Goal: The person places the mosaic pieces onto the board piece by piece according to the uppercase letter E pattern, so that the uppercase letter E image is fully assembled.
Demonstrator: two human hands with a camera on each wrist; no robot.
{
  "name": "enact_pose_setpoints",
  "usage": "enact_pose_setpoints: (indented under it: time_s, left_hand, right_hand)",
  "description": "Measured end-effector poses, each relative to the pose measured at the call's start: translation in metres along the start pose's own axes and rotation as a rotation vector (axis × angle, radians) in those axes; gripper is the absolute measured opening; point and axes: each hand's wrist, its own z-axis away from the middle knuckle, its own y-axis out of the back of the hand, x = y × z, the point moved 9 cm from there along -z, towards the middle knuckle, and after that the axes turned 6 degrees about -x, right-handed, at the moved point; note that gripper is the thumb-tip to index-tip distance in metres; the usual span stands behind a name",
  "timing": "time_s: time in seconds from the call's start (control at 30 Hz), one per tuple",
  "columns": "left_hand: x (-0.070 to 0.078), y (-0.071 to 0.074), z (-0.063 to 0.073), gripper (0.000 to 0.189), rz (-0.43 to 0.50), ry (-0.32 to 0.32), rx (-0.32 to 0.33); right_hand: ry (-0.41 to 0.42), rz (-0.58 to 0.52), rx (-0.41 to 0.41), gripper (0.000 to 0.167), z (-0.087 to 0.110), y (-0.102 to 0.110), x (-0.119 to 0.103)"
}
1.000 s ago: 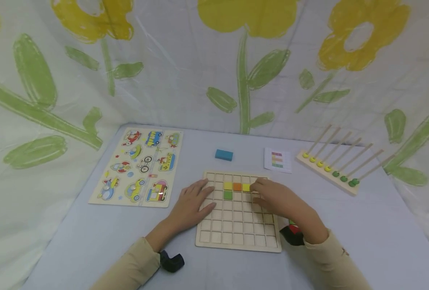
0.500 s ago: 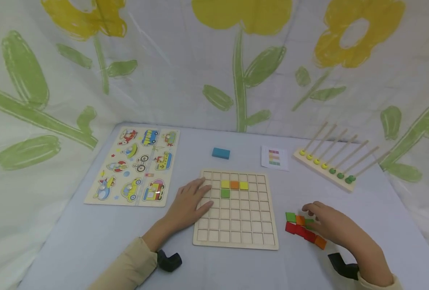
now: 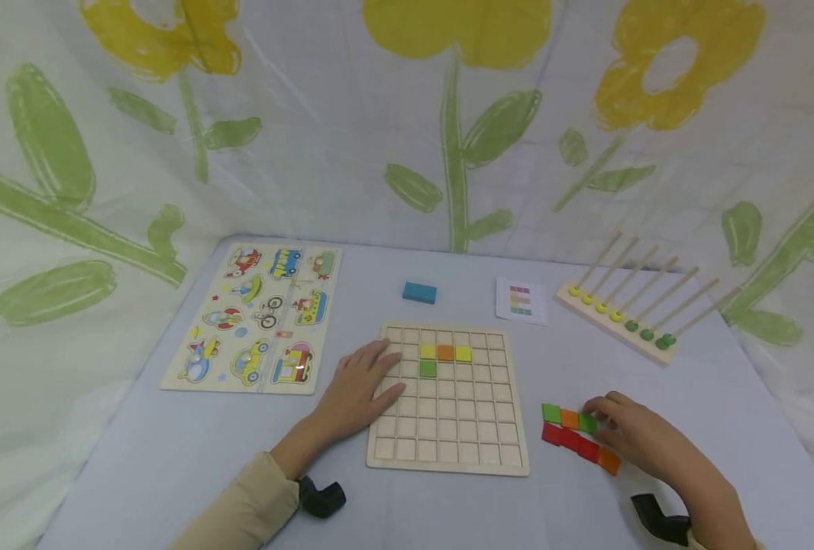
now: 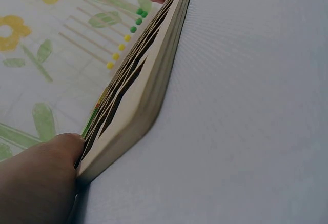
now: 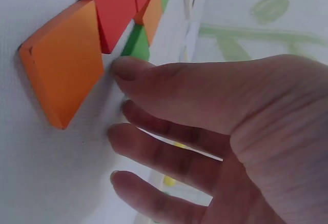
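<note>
My left hand (image 3: 355,389) rests with spread fingers on the left edge of a wooden grid board (image 3: 448,455). In the left wrist view, the thumb (image 4: 61,149) lies against the board's edge. On the board sit yellow, orange and yellow square tiles in a row, with a green tile (image 3: 427,368) below the left one. My right hand (image 3: 644,439) is at a loose green tile (image 3: 588,423), its thumb and a finger at the tile's edges. In the right wrist view the fingers are loosely bent; the index fingertip is hidden, so contact is unclear.
Beside the right hand lie another green tile (image 3: 551,413), orange tiles (image 3: 609,461) and red tiles (image 3: 570,439). Farther back are a blue block (image 3: 419,292), a pattern card (image 3: 521,300) and a pegged bead stand (image 3: 616,325). A vehicle puzzle board (image 3: 252,321) lies left.
My right hand has left the yellow tile on the board and moved right to the loose tiles, then closed in on the green one. The left hand stays on the board.
</note>
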Motion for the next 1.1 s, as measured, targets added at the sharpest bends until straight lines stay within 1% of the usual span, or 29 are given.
enact_pose_setpoints:
  time_s: [0.07, 0.17, 0.37, 0.57, 0.67, 0.77, 0.9, 1.0, 1.1]
  left_hand:
    - [0.000, -0.001, 0.000, 0.052, -0.001, 0.001, -0.005]
    - [0.000, -0.001, 0.000, 0.052, 0.000, 0.002, -0.004]
    - [0.000, -0.001, 0.000, 0.052, -0.001, -0.003, 0.005]
    - [-0.001, -0.001, 0.000, 0.052, -0.004, -0.004, -0.002]
    - [0.000, -0.001, 0.001, 0.052, 0.002, -0.002, -0.004]
    - [-0.001, -0.001, 0.001, 0.052, 0.007, 0.003, -0.008]
    - [-0.001, -0.001, 0.001, 0.052, 0.008, 0.004, -0.009]
    - [0.000, 0.000, 0.001, 0.053, 0.009, 0.001, -0.006]
    - [0.000, -0.001, 0.001, 0.052, 0.007, 0.000, -0.006]
  right_hand:
    - [-0.018, -0.003, 0.004, 0.033, -0.001, 0.000, 0.002]
    - [-0.013, 0.008, 0.021, 0.034, -0.001, -0.001, 0.002]
    - [0.032, 0.052, 0.068, 0.033, -0.001, 0.001, -0.004]
    - [0.049, 0.077, 0.103, 0.033, -0.001, 0.010, -0.009]
    - [0.072, 0.085, 0.135, 0.032, -0.002, 0.017, -0.017]
    - [0.096, 0.092, 0.157, 0.029, -0.006, 0.022, -0.031]
    - [0.146, 0.124, 0.175, 0.025, -0.016, 0.026, -0.057]
    - [0.225, 0.166, 0.197, 0.023, -0.023, 0.026, -0.081]
    - [0.335, 0.208, 0.235, 0.022, -0.027, 0.024, -0.109]
